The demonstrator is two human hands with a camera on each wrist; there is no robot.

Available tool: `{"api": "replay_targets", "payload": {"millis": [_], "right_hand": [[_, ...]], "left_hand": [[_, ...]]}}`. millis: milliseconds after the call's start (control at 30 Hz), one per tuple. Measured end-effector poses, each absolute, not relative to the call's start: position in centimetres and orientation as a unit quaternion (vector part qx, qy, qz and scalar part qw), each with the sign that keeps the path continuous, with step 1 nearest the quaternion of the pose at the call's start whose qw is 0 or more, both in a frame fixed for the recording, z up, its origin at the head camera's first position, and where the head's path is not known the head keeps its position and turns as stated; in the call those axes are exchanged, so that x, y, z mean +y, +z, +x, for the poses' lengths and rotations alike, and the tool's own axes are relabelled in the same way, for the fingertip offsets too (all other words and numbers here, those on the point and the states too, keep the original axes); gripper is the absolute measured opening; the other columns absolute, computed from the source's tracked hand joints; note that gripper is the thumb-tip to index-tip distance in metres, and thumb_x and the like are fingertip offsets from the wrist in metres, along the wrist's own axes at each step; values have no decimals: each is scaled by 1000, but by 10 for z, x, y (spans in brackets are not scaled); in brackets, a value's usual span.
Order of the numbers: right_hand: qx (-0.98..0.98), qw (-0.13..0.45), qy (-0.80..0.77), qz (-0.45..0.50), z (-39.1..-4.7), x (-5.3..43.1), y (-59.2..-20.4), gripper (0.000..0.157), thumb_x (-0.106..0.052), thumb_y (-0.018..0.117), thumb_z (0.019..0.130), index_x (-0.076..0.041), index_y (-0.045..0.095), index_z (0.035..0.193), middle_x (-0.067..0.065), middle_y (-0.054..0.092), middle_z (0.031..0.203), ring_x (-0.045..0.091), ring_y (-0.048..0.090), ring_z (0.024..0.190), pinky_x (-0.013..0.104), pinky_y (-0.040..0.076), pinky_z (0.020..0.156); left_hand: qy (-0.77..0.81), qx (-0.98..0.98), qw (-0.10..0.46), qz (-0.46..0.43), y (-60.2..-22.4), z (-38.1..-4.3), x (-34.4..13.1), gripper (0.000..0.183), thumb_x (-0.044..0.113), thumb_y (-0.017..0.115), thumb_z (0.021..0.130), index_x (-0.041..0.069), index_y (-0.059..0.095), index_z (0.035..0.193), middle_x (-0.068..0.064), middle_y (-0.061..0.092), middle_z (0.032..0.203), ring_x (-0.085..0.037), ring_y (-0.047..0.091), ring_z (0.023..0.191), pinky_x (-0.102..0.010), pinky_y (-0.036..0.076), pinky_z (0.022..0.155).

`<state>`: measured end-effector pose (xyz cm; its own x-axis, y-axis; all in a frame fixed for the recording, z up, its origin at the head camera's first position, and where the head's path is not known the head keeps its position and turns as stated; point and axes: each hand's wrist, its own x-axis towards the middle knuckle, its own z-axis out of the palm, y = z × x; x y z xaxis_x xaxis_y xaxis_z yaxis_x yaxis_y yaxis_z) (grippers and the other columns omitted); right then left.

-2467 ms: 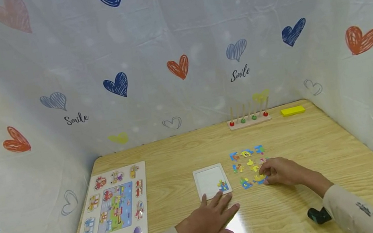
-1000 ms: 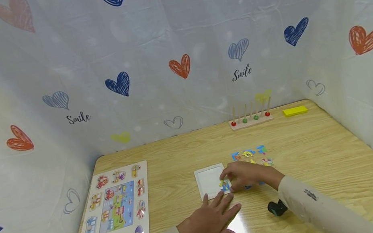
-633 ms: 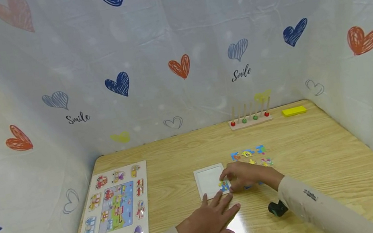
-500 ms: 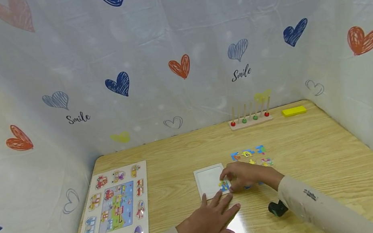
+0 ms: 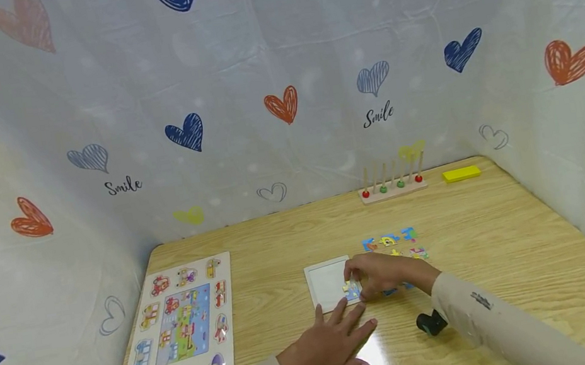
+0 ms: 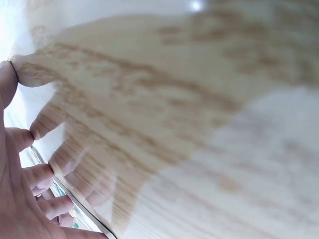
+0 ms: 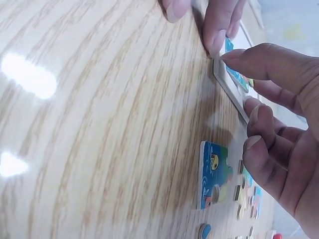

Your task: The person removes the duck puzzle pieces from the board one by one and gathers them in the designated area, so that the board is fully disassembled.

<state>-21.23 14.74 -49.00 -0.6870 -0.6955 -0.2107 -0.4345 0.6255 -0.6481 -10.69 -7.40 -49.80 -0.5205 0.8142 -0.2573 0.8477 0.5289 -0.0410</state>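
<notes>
A small square white puzzle tray (image 5: 310,288) lies mid-table. Its lower right corner holds a blue and yellow jigsaw piece (image 5: 352,290), which my right hand (image 5: 378,272) pinches; the thumb (image 7: 244,59) lies along the piece in the right wrist view, and the index finger is partly hidden behind it. My left hand (image 5: 327,346) is spread flat, with its straight fingertips resting at the tray's near edge. Several loose jigsaw pieces (image 5: 390,240) lie to the right of the tray, some covered by my right hand. One blue loose piece (image 7: 212,167) shows close below the right fingers.
At the left lies a large picture peg puzzle board (image 5: 182,327). Toward the back right stand a wooden peg rack (image 5: 394,190) with red and green beads and a yellow block (image 5: 461,173). A heart-printed curtain (image 5: 233,172) surrounds the table.
My right hand has moved left from the loose pieces to the tray's lower right corner. In the last half second the piece there has turned paler in the light. The left hand stays put.
</notes>
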Motion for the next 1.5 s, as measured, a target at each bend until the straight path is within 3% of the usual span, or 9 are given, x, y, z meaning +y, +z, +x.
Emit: {"api": "replay_targets", "payload": {"millis": [333,600,833,1033,1233,1333,1500], "right_hand": [[848,244,-331,-335,-217,152,-490,25,-10,75,89,-14,60,109,1,61,97,14,58,85,29,51,75],[838,232,-348,-350,-220,158,-489,18,-12,68,96,-12,61,112,0,62,98,13,58,89,30,51,80],[830,213,-352,-377,-220,166,-483,3,-13,67,97,-10,67,98,2,65,97,12,59,83,27,51,74],[812,229,-405,-352,-217,178,-478,10,-14,64,100,-4,63,101,12,66,97,15,60,62,25,51,61],[804,209,-442,-339,-215,196,-483,14,-13,63,100,-2,61,108,14,66,97,15,57,57,25,51,59],[804,202,-446,-336,-211,207,-481,26,-13,62,101,2,59,121,13,64,101,19,62,67,29,54,63],[824,188,-431,-317,-203,223,-478,45,-15,60,102,6,51,141,10,64,106,13,61,84,25,53,71]], "left_hand": [[-77,869,113,476,-502,-109,-71,71,68,21,101,31,18,162,-4,15,169,-38,21,153,-68,41,103],[-94,867,99,479,-503,-109,-71,72,68,19,101,31,17,162,-4,15,169,-37,25,152,-66,43,103],[-109,867,100,476,-501,-110,-71,73,69,18,100,32,16,162,-4,14,169,-37,25,152,-66,44,102],[-114,868,92,475,-499,-108,-71,73,70,20,100,32,18,162,-4,16,169,-36,26,152,-66,44,101],[-92,870,93,476,-499,-108,-72,72,68,24,101,30,20,162,-4,18,169,-37,27,151,-66,43,102],[-81,871,92,476,-499,-107,-73,71,67,26,101,29,22,162,-5,19,168,-37,29,151,-67,43,101],[-76,871,98,476,-497,-106,-73,71,67,27,101,30,22,161,-5,19,168,-37,29,151,-67,43,101]]}}
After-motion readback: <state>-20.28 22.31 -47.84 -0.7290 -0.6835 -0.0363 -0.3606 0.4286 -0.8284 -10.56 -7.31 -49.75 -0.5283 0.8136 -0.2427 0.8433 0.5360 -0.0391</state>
